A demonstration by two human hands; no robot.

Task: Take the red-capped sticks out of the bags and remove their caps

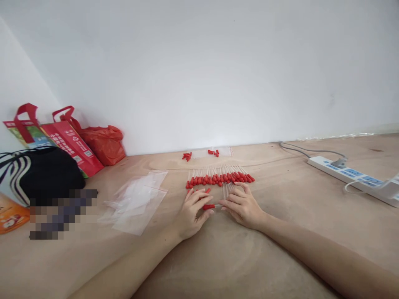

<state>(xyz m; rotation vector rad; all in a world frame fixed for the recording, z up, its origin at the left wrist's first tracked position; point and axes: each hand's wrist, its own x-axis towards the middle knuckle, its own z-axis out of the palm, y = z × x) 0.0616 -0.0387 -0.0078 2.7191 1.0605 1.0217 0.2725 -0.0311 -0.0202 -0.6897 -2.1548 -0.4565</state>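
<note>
Between my two hands lies a glass dropper tube [217, 205] with a red rubber bulb [208, 206] at its left end. My left hand [193, 212] is closed on the bulb, thumb below and fingers above. The fingers of my right hand [245, 208] pinch the clear tube. Several bare glass tubes [227, 190] lie under and beside my right fingers. By my left fingertips is another loose red bulb [208, 191]. Just beyond both hands, a row of droppers [215, 178] lies side by side, red bulbs toward me and clear stems pointing to the wall.
Clear zip bags [140, 199] lie left of my hands. Farther back, a flat plastic bag [201, 153] has red bulbs around it. A black drawstring bag [52, 174], red shopping bag [75, 145] and red plastic bag [104, 143] stand left. A power strip [352, 176] with cables lies right.
</note>
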